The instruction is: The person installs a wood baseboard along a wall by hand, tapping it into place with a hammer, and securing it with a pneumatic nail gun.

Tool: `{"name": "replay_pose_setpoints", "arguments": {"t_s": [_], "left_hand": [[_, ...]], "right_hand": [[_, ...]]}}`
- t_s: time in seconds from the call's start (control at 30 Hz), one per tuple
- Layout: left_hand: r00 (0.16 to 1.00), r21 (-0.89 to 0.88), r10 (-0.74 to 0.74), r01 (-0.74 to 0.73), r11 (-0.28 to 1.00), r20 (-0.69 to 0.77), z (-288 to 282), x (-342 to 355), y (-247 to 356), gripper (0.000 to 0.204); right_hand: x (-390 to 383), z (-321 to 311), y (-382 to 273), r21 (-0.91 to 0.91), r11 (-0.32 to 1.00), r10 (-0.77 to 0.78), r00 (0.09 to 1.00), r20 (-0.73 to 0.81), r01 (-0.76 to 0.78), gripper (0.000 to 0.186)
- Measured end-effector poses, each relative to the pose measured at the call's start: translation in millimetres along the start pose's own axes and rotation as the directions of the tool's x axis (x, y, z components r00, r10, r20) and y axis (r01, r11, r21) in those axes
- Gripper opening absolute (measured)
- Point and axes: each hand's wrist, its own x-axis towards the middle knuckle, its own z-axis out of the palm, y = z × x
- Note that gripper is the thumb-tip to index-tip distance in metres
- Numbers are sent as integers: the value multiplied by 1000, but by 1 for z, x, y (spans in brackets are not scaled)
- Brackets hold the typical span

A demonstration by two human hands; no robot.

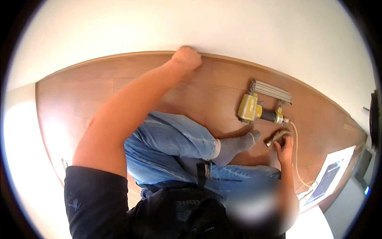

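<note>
Head view: hammer [277, 136] lies centre-right, slanting up rightward, just beyond the nearer right hand [285, 149], fingers curled at it, grip unclear; left hand [188, 57] fisted at wall trim [223, 57], upper centre.

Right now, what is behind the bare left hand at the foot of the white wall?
To both sides of the bare left hand, a thin wood-coloured strip shows, with the white wall above. What lies directly behind the hand is covered.
</note>
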Motion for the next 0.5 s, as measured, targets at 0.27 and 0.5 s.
{"name": "replay_pose_setpoints", "arguments": {"t_s": [0.27,0.5], "left_hand": [[999,12,27,-27,1000,24,6,0,-4,19],[996,-32,70,-72,997,-54,11,2,-7,17]], "right_hand": [[27,3,-190,883,-375,522,722,453,-283,71],[85,41,-173,703,-591,546,445,710,-396,102]]}}
